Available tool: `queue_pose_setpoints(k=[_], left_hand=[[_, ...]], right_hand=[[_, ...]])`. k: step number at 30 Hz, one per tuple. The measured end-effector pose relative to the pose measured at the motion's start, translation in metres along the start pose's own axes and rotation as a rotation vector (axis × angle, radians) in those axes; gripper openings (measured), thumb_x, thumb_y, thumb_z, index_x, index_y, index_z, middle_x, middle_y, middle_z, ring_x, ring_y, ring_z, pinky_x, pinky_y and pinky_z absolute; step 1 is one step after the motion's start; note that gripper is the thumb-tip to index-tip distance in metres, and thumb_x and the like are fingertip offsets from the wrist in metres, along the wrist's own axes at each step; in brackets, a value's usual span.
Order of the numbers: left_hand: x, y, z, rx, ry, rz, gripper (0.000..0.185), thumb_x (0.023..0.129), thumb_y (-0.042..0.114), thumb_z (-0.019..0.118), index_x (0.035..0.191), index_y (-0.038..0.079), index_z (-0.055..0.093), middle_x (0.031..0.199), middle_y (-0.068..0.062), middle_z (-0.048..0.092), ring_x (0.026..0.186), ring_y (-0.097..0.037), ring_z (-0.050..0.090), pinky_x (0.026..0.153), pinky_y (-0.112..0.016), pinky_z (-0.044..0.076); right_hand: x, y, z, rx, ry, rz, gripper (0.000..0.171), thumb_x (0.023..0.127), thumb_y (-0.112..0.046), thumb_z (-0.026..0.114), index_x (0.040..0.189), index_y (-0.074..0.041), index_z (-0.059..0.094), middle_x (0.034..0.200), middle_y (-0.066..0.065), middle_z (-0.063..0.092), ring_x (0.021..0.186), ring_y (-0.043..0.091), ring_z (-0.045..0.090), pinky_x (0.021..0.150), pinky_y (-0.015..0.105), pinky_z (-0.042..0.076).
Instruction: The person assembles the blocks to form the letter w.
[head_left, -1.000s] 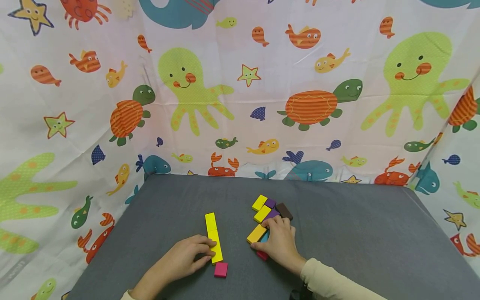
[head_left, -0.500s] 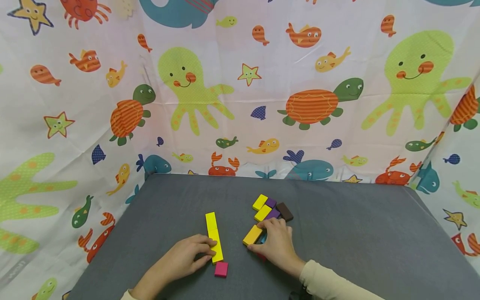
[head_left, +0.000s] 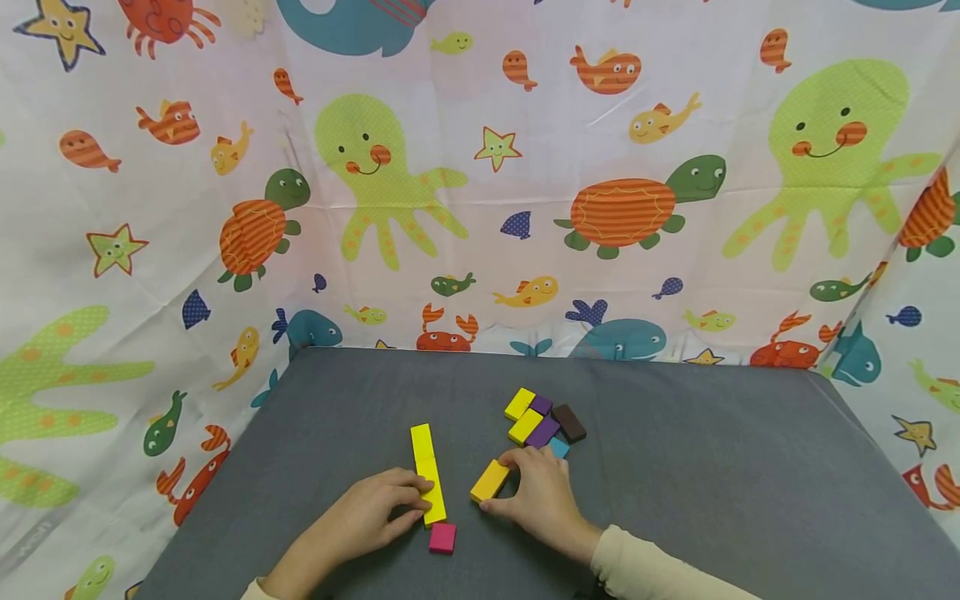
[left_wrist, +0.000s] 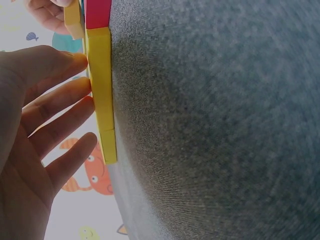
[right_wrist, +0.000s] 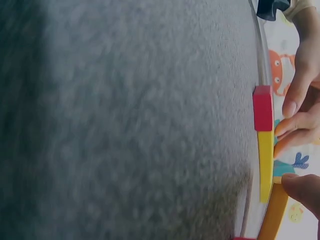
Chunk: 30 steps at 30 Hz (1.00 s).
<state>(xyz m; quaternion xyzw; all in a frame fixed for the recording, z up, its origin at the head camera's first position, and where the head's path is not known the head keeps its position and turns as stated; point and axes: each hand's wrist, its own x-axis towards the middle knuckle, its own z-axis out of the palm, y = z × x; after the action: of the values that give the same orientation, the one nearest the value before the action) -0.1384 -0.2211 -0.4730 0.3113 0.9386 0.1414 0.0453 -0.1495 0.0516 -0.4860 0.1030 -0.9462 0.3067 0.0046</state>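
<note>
My right hand (head_left: 542, 496) pinches an orange-yellow block (head_left: 489, 482) between thumb and fingers, in the space between two groups of blocks. In the right wrist view the thumb (right_wrist: 305, 190) presses on the end of that block. My left hand (head_left: 367, 517) lies beside a row of yellow blocks (head_left: 422, 442), set end to end. Its fairly straight fingertips touch the row's side, as the left wrist view shows with the yellow row (left_wrist: 101, 75). A pink-red block (head_left: 442, 538) sits at the near end of the row.
Behind my right hand lies a cluster: yellow blocks (head_left: 527, 427), purple blocks (head_left: 543, 431), a dark brown block (head_left: 570, 423) and a partly hidden blue block (head_left: 558, 447). A red edge (right_wrist: 244, 238) shows low in the right wrist view. Patterned cloth hangs behind the grey table (head_left: 712, 467).
My right hand has drawn the orange-yellow block out of the cluster, leftward and slightly nearer. The blue block now shows behind the hand. My left hand stays in place.
</note>
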Motion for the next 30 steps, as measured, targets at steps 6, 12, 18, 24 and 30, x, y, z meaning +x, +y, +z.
queue_pose_setpoints(k=[6,12,18,24,30], left_hand=[[0.000,-0.001,0.000,0.001,-0.005,-0.008,0.018,0.092,0.032,0.070,0.108,0.029,0.076,0.122,0.012,0.067,0.111,-0.010,0.062,0.098,-0.036,0.056],[0.000,-0.001,0.000,-0.004,-0.002,-0.001,0.018,0.091,0.031,0.071,0.108,0.029,0.076,0.121,0.012,0.067,0.110,-0.009,0.062,0.097,-0.036,0.057],[-0.001,0.000,-0.001,-0.001,0.003,0.001,0.017,0.092,0.031,0.070,0.108,0.029,0.076,0.121,0.013,0.067,0.111,-0.009,0.062,0.098,-0.037,0.056],[-0.001,0.000,-0.001,0.000,0.019,0.014,0.017,0.091,0.028,0.071,0.107,0.029,0.076,0.121,0.013,0.067,0.111,-0.009,0.063,0.097,-0.037,0.056],[-0.002,-0.002,0.000,-0.002,0.023,0.022,0.017,0.092,0.028,0.071,0.107,0.028,0.076,0.122,0.012,0.067,0.112,-0.010,0.063,0.098,-0.037,0.056]], right_hand=[[-0.003,-0.009,0.003,0.024,-0.054,-0.016,0.062,0.064,-0.056,0.087,0.107,-0.015,0.069,0.100,-0.002,0.067,0.095,0.017,0.047,0.084,0.041,0.036],[-0.005,-0.014,0.006,0.031,-0.070,-0.043,0.065,0.065,-0.057,0.086,0.111,-0.014,0.070,0.102,-0.002,0.069,0.090,0.014,0.046,0.081,0.035,0.037],[-0.007,-0.015,0.010,0.030,-0.094,-0.067,0.065,0.066,-0.057,0.085,0.113,-0.015,0.071,0.102,-0.002,0.067,0.089,0.012,0.046,0.079,0.033,0.037],[-0.009,-0.014,0.015,0.037,-0.108,-0.089,0.063,0.066,-0.056,0.085,0.112,-0.015,0.071,0.099,-0.004,0.066,0.089,0.011,0.046,0.079,0.032,0.040],[-0.009,-0.014,0.017,0.058,-0.133,-0.082,0.063,0.067,-0.055,0.085,0.112,-0.015,0.070,0.100,-0.004,0.065,0.091,0.011,0.049,0.084,0.036,0.044]])
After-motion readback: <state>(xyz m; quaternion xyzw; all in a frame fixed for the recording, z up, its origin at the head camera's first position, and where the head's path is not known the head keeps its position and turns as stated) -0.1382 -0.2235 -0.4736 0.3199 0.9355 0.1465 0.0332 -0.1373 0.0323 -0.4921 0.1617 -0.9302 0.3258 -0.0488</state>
